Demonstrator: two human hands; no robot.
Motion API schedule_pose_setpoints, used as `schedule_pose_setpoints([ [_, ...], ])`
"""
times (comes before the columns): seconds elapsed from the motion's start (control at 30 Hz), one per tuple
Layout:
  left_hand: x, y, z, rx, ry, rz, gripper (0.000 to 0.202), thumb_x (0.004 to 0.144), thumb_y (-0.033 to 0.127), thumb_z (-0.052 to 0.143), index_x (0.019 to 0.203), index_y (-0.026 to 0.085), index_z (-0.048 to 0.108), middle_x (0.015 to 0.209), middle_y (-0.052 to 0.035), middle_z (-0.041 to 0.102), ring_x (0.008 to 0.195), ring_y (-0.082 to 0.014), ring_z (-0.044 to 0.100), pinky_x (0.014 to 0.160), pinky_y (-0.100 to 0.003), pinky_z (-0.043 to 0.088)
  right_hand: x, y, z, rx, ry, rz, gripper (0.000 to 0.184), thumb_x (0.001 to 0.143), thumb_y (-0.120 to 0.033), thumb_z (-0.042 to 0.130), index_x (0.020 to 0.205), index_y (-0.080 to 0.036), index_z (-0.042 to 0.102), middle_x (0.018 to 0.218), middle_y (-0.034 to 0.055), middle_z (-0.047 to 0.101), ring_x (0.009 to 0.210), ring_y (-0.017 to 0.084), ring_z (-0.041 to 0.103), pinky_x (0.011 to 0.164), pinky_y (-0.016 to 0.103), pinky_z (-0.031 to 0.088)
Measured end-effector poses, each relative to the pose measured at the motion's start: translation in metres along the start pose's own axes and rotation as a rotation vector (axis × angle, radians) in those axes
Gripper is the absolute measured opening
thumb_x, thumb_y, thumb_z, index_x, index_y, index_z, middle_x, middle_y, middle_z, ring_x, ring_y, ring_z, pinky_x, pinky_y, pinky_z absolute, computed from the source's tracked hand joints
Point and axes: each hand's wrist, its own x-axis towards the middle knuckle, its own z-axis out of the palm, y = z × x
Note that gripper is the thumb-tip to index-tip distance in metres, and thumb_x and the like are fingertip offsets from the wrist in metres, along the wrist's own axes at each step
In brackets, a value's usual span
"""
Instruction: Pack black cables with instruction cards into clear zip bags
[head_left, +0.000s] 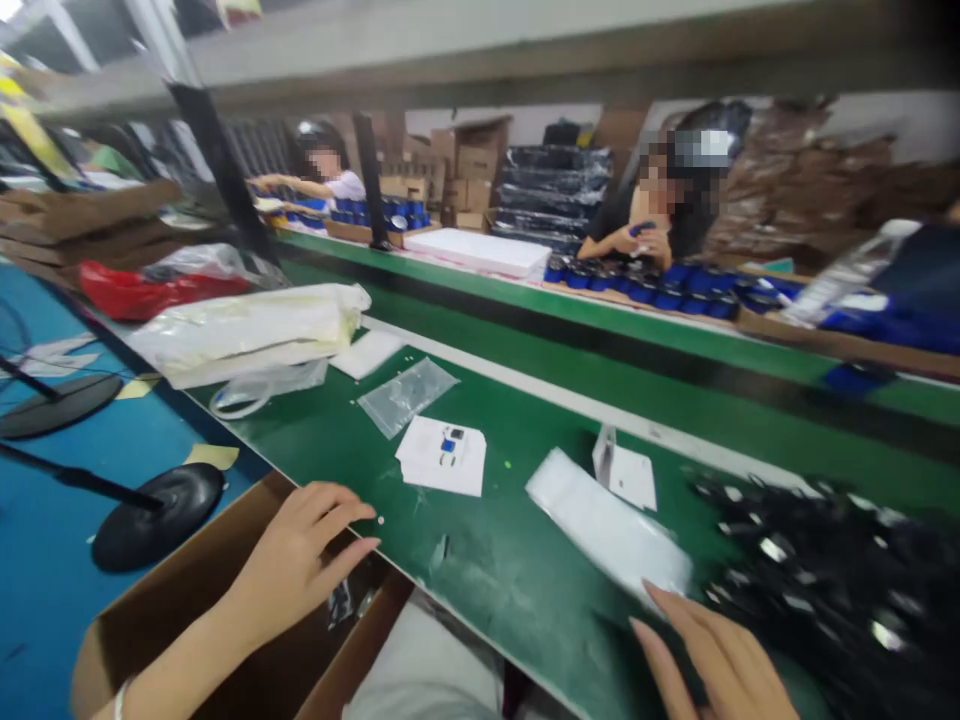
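My left hand (pixel 300 560) hovers over an open cardboard box (pixel 187 600) at the near edge of the green table (pixel 525 560), fingers loosely curved and apart, holding nothing. My right hand (pixel 712 660) lies flat on the table, fingers stretched toward a white plastic bag (pixel 607 525). To the right of that hand sits a pile of black cables (pixel 825 570). A white leaflet with a small blue-and-white part on it (pixel 444 455) lies beyond my left hand, and a small white card (pixel 626 470) stands near the bag.
A clear plastic bag (pixel 405 395) and larger white bags (pixel 247 330) lie at the left of the table. Two people work across the conveyor, with blue items (pixel 645 280) before them. Two black round stands (pixel 157 515) rest on the blue floor at the left.
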Motion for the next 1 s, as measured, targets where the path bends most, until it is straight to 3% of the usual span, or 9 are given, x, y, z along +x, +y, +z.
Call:
schedule_pose_setpoints([
  [0.1, 0.026, 0.009, 0.013, 0.089, -0.154, 0.314, 0.045, 0.076, 0.041, 0.067, 0.117, 0.025, 0.06, 0.128, -0.0102, 0.055, 0.121, -0.03, 0.044, 0.103, -0.047, 0.031, -0.026, -0.011, -0.026, 0.046, 0.007, 0.157, 0.023, 0.094, -0.031, 0.045, 0.103, -0.015, 0.059, 0.084, 0.0107, 0.064, 0.074, 0.023, 0.061, 0.072, 0.037, 0.047],
  [0.17, 0.042, 0.016, 0.022, 0.154, -0.219, 0.457, 0.057, 0.074, 0.025, 0.069, 0.128, 0.026, 0.052, 0.137, -0.0121, 0.048, 0.126, -0.0328, 0.039, 0.103, -0.051, 0.028, -0.041, -0.013, -0.037, 0.032, -0.024, 0.19, 0.019, 0.092, -0.029, 0.05, 0.101, -0.016, 0.059, 0.082, 0.0092, 0.062, 0.073, 0.022, 0.059, 0.071, 0.037, 0.046],
  [0.27, 0.053, 0.023, 0.029, 0.259, -0.256, 0.563, 0.074, 0.069, -0.002, 0.054, 0.137, 0.023, 0.041, 0.143, -0.015, 0.041, 0.129, -0.0342, 0.035, 0.102, -0.051, 0.027, -0.056, -0.011, -0.041, 0.011, -0.009, 0.188, 0.012, 0.09, -0.022, 0.053, 0.097, -0.017, 0.061, 0.08, 0.0079, 0.06, 0.073, 0.022, 0.057, 0.069, 0.036, 0.047],
  [0.4, 0.052, 0.026, 0.028, 0.369, -0.236, 0.603, 0.074, 0.069, -0.002, 0.046, 0.139, 0.021, 0.039, 0.144, -0.0148, 0.039, 0.13, -0.0319, 0.034, 0.1, -0.047, 0.029, -0.06, -0.01, -0.037, -0.006, 0.049, 0.193, 0.011, 0.088, -0.014, 0.052, 0.089, -0.019, 0.061, 0.078, 0.0072, 0.059, 0.071, 0.021, 0.056, 0.067, 0.036, 0.047],
  [0.73, 0.05, 0.024, 0.028, 0.42, -0.149, 0.656, 0.071, 0.067, 0.001, 0.051, 0.136, 0.019, 0.046, 0.142, -0.0188, 0.042, 0.125, -0.0374, 0.039, 0.1, -0.051, 0.029, -0.055, -0.015, -0.038, -0.015, 0.061, 0.198, 0.015, 0.087, -0.01, 0.048, 0.085, -0.017, 0.061, 0.075, 0.0077, 0.059, 0.07, 0.02, 0.055, 0.066, 0.036, 0.048],
  [1.0, 0.052, 0.011, 0.051, 0.397, -0.014, 0.655, 0.07, 0.062, 0.003, 0.053, 0.128, 0.025, 0.056, 0.139, -0.0114, 0.05, 0.125, -0.0385, 0.045, 0.102, -0.059, 0.025, -0.05, -0.016, -0.038, 0.014, 0.054, 0.226, 0.017, 0.085, -0.007, 0.048, 0.088, -0.018, 0.062, 0.075, 0.0069, 0.061, 0.069, 0.02, 0.056, 0.063, 0.035, 0.05],
])
